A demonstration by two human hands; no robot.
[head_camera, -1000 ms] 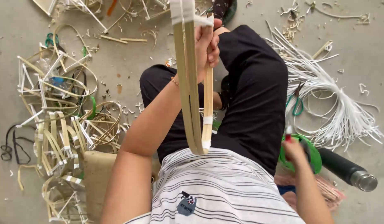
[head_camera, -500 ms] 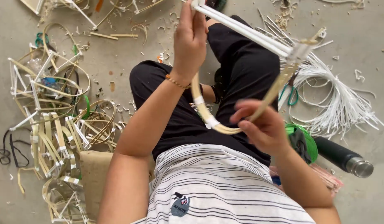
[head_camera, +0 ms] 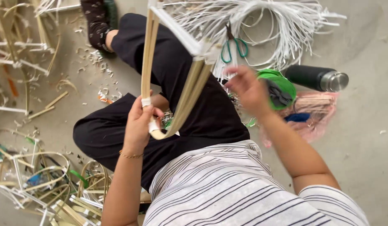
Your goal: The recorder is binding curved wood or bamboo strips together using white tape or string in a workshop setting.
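The left hand (head_camera: 139,123) is closed around the lower bend of a cane frame (head_camera: 177,83), a loop of flat tan strips bound with white tape at the spot the fingers clasp; the grip is pressed tight on the strips, thumb toward the person's body. The frame rises from the lap, over the black trousers (head_camera: 194,104), to a white-wrapped top bar near the upper edge of the view. The right hand (head_camera: 248,88) is off the frame, just to its right, fingers loosely spread and blurred, holding nothing that can be made out. Just beyond that hand lie a green roll (head_camera: 282,81) and, further right, a dark flask (head_camera: 315,77) with a steel end, resting on the floor (head_camera: 361,138). Green-handled scissors (head_camera: 233,44) lie on a bundle of white strips (head_camera: 277,25) above the roll. A pink bundle (head_camera: 315,109) lies beside the flask. To the left, well apart from the hands, finished frames (head_camera: 39,180) and offcuts are scattered over the floor. A thin bracelet (head_camera: 131,155) sits on the left wrist.
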